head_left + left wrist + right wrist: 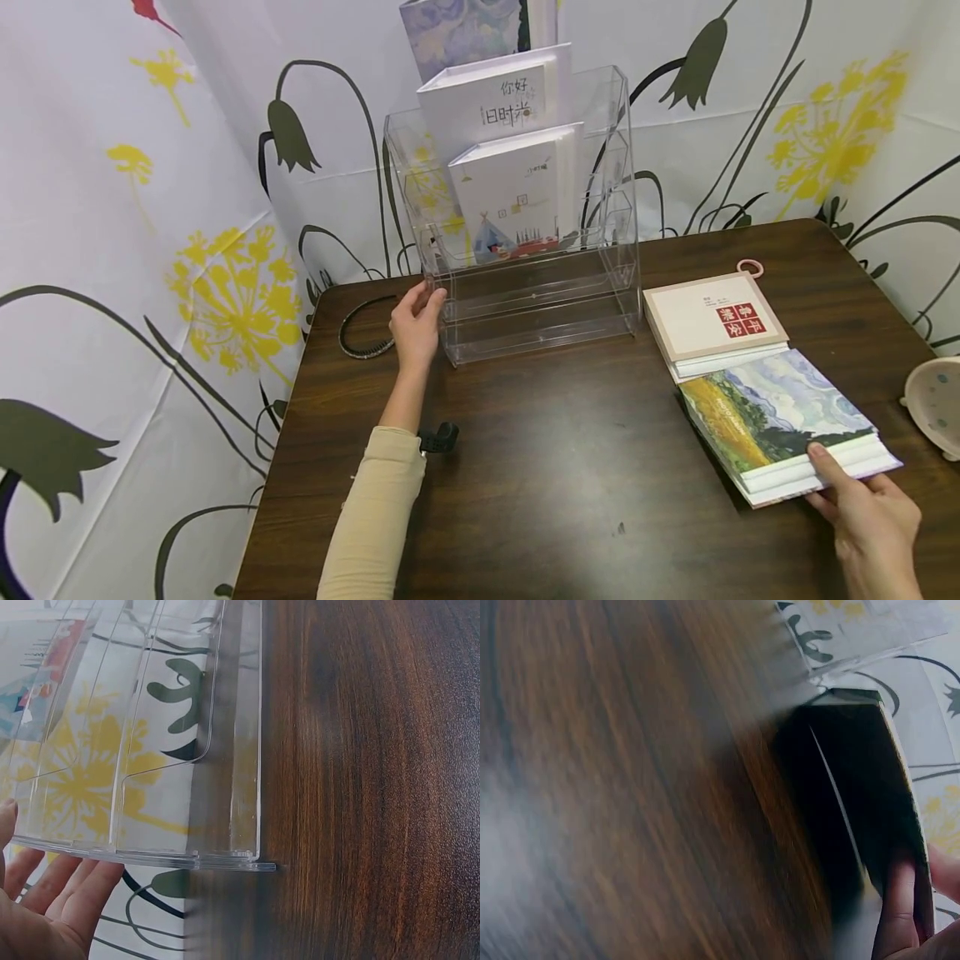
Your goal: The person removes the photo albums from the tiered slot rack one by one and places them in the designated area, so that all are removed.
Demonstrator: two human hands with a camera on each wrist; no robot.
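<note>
My left hand (416, 325) grips the lower left side of a clear acrylic tiered rack (536, 340), thumb in front. In the left wrist view, the fingers of that hand (64, 900) curl behind the rack's side panel (161, 859). At the right, my right hand (873, 512) pinches the near end of a book with a painted landscape cover (780, 408), thumb on top and fingers beneath. Its far end overlaps a beige book with a red seal-like print (708, 312). The right wrist view shows the painted book's dark underside (862, 772), tilted up from the table.
Upright in the rack stand a white book with a tent drawing (517, 196), a white lettered book (487, 104) and a purple-blue painted one (465, 42). A dark coiled band (365, 353) lies left, a pink ring (750, 267) and pale dish (937, 408) right.
</note>
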